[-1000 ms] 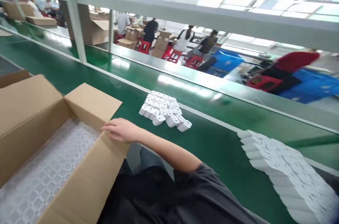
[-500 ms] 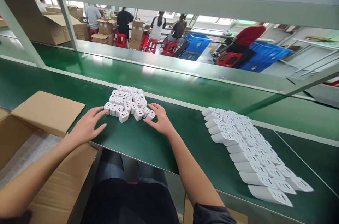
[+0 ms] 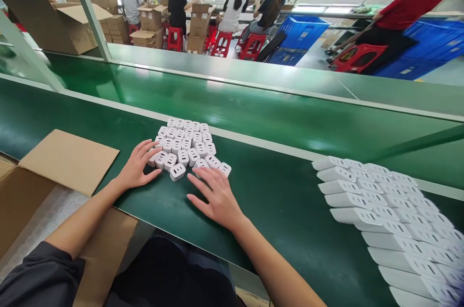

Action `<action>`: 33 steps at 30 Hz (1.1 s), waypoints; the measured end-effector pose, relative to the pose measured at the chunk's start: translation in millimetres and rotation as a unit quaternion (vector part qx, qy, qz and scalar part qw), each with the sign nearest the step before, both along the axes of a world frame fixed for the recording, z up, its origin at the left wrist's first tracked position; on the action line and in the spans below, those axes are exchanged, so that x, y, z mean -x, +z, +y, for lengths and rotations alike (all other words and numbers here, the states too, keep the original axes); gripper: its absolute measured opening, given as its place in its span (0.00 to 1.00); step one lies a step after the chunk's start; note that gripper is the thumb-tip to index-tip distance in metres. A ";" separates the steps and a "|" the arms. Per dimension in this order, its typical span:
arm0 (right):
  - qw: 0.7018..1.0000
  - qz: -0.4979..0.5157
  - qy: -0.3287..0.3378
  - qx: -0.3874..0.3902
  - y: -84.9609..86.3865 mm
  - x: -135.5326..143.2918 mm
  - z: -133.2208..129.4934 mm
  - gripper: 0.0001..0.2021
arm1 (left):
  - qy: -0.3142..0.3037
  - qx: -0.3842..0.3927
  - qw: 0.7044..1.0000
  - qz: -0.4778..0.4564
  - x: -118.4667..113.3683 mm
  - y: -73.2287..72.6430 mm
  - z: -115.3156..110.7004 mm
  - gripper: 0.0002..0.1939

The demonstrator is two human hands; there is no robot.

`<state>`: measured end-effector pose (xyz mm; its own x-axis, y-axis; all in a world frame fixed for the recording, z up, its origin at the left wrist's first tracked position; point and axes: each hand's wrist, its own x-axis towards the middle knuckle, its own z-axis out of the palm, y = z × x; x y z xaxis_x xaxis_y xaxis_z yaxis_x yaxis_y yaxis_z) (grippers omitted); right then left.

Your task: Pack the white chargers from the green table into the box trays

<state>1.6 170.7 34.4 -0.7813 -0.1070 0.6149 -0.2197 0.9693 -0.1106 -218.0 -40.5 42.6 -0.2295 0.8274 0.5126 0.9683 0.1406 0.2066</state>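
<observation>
A cluster of small white charger blocks (image 3: pixel 183 154) with dark slots stands on the green work surface in front of me. My left hand (image 3: pixel 139 167) is at the cluster's left side, fingers spread, the fingertips touching or very close to the nearest blocks. My right hand (image 3: pixel 216 197) is open at the front right of the cluster. Its fingers reach over the front blocks and partly hide one; I cannot tell whether they touch. Neither hand grips a block. Farther right, a larger group of the same white blocks (image 3: pixel 384 210) stands in close rows.
An open cardboard box (image 3: pixel 68 159) with clear plastic inside sits at my left, one flap over the work surface. A pale rail (image 3: pixel 253 138) runs behind the blocks. Beyond are several seated people, red stools (image 3: pixel 222 45), blue crates (image 3: pixel 302 31) and cartons (image 3: pixel 150 19).
My left hand has moved in along the cluster's left side. My right hand has shifted from the right edge to the front right blocks. The camera view has shifted.
</observation>
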 end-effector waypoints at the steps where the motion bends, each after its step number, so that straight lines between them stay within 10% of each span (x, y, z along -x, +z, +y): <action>1: 1.000 -0.006 0.020 -0.002 0.3 -0.3 -6.4 0.19 | 0.000 0.003 1.000 0.011 -1.6 -1.4 0.4 0.32; 19: 0.997 -0.041 0.049 0.039 -11.6 5.5 -22.4 0.22 | -0.052 0.041 0.998 0.003 -13.7 -4.9 -1.5 0.25; 33: 0.993 -0.053 0.068 0.085 -14.1 8.4 -17.2 0.27 | -0.070 0.072 0.946 -0.309 4.3 18.4 -12.5 0.36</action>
